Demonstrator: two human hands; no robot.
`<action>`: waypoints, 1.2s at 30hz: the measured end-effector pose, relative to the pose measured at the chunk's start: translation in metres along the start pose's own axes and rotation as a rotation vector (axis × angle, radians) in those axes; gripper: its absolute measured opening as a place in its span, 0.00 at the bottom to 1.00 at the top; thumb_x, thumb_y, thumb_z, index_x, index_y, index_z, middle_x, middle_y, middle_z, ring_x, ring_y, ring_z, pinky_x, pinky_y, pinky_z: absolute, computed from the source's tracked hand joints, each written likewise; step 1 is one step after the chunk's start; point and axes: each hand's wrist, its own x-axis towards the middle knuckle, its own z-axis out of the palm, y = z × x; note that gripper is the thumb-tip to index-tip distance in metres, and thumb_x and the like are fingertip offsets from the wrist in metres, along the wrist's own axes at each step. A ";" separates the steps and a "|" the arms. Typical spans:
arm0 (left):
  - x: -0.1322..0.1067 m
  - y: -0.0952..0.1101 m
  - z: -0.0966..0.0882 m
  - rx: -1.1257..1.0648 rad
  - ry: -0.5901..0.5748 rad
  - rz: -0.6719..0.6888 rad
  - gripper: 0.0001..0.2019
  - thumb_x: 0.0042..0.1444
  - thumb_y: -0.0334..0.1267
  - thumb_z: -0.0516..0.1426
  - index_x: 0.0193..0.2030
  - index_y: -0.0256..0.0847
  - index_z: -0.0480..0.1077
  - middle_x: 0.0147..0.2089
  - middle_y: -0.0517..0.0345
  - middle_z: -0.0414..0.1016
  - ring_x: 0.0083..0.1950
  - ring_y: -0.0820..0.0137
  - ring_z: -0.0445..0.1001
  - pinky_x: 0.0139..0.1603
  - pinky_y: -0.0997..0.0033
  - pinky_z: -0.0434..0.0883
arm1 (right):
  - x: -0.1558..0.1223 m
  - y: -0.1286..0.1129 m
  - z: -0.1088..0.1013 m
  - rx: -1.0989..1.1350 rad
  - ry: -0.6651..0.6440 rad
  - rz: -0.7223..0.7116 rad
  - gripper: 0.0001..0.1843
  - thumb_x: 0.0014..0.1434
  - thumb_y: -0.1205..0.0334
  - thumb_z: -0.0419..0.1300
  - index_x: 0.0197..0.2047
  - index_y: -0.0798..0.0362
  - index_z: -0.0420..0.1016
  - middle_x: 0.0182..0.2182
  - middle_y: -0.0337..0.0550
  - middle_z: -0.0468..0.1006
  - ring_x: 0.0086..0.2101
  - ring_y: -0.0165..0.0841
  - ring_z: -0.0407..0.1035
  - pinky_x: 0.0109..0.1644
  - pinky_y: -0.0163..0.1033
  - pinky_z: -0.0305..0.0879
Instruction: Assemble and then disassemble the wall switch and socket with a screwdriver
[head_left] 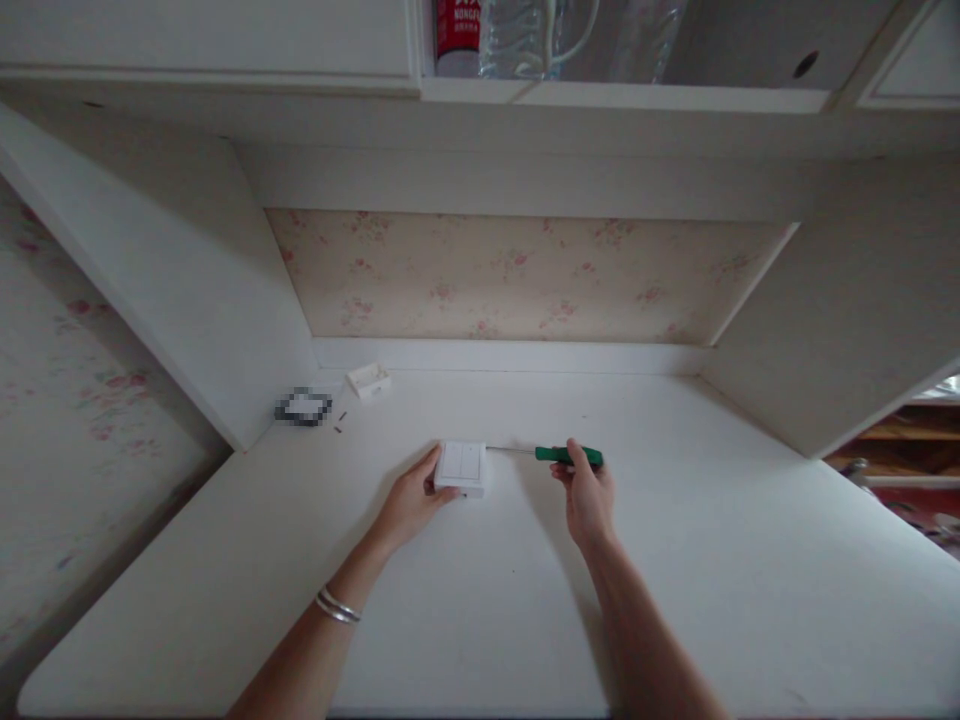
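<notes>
In the head view, my left hand (411,500) grips a square white wall switch (461,465) by its left side, thumb at the near edge and fingers at the far corner. My right hand (589,490) is closed around the green handle of a screwdriver (551,455). The screwdriver lies level, its thin metal shaft pointing left, and the tip meets the switch's right edge near the far corner. Whether the tip sits in a gap there I cannot tell.
A white open box-like part (369,381) lies at the back left of the white desk (480,620). Beside it are two small dark screws (340,422) and a blurred-out dark-edged object (304,407). A shelf overhead (622,95) holds bottles; side panels flank the desk.
</notes>
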 end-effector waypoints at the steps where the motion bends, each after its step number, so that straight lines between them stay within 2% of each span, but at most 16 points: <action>1: 0.000 0.001 0.000 -0.001 -0.003 0.002 0.38 0.50 0.39 0.61 0.67 0.41 0.52 0.63 0.51 0.64 0.53 0.64 0.72 0.57 0.62 0.68 | 0.000 0.000 0.000 0.010 -0.002 0.003 0.17 0.48 0.50 0.66 0.32 0.55 0.71 0.23 0.36 0.76 0.21 0.27 0.68 0.26 0.32 0.66; 7: 0.000 0.004 -0.002 -0.008 -0.007 0.000 0.37 0.50 0.39 0.62 0.66 0.42 0.53 0.63 0.52 0.64 0.52 0.64 0.73 0.56 0.62 0.69 | 0.001 -0.002 0.000 0.029 -0.018 0.054 0.16 0.48 0.51 0.67 0.30 0.55 0.70 0.22 0.38 0.76 0.21 0.27 0.67 0.25 0.32 0.66; 13: 0.000 0.008 -0.002 -0.018 0.021 -0.050 0.36 0.49 0.37 0.62 0.65 0.42 0.56 0.65 0.52 0.61 0.53 0.63 0.73 0.57 0.62 0.68 | 0.003 -0.002 -0.003 0.007 0.006 0.067 0.16 0.47 0.51 0.67 0.27 0.54 0.69 0.17 0.35 0.71 0.18 0.27 0.65 0.20 0.30 0.62; 19: 0.002 0.001 0.000 -0.099 0.021 -0.060 0.38 0.47 0.37 0.63 0.65 0.40 0.56 0.64 0.53 0.62 0.53 0.63 0.73 0.56 0.61 0.69 | 0.006 -0.002 -0.004 0.052 -0.033 0.094 0.16 0.47 0.53 0.68 0.28 0.56 0.70 0.19 0.37 0.74 0.20 0.26 0.67 0.25 0.30 0.67; 25: 0.002 -0.002 0.000 -0.088 0.031 -0.047 0.37 0.47 0.37 0.63 0.65 0.42 0.57 0.66 0.54 0.58 0.55 0.61 0.71 0.57 0.60 0.68 | 0.006 -0.002 -0.004 0.056 -0.020 0.103 0.16 0.47 0.54 0.68 0.27 0.56 0.69 0.16 0.35 0.71 0.17 0.26 0.65 0.20 0.28 0.64; 30: 0.001 -0.005 0.001 -0.070 0.013 -0.030 0.37 0.49 0.40 0.63 0.65 0.43 0.55 0.67 0.56 0.55 0.57 0.63 0.70 0.60 0.62 0.66 | 0.007 0.000 -0.004 0.088 -0.047 0.083 0.16 0.46 0.55 0.69 0.30 0.56 0.71 0.20 0.37 0.75 0.21 0.26 0.69 0.26 0.28 0.69; 36: 0.001 -0.001 0.000 -0.018 0.010 -0.050 0.37 0.49 0.39 0.62 0.66 0.43 0.54 0.67 0.58 0.55 0.58 0.63 0.69 0.61 0.63 0.64 | 0.008 0.002 -0.003 0.181 -0.071 0.148 0.16 0.42 0.59 0.72 0.31 0.56 0.72 0.25 0.36 0.76 0.25 0.26 0.71 0.31 0.29 0.73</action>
